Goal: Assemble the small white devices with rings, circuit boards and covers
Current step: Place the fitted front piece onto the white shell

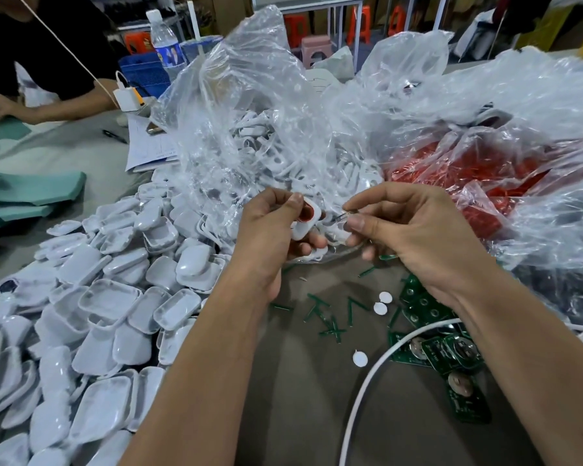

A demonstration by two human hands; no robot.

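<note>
Left hand (270, 227), raised above the tabletop (303, 398), grips a white device shell (305, 218) with red insert; right hand (414, 227) pinches a small clear part (342, 217) beside it.

A grey-brown table (317, 398) fills the foreground and runs back toward the far side of the room. Across it sits another person (48, 45) in a dark top, forearm resting on the tabletop. Near them stand a water bottle (166, 42), a blue basket (142, 74) and a white charger (126, 97), with a pen (114, 136) and papers (150, 151) just beside. Teal sheets (34, 190) lie at the left edge. Behind, orange stools (359, 28), a pink stool (317, 48) and a metal-legged table (317, 5) stand among cardboard boxes. The light is even and soft.
</note>
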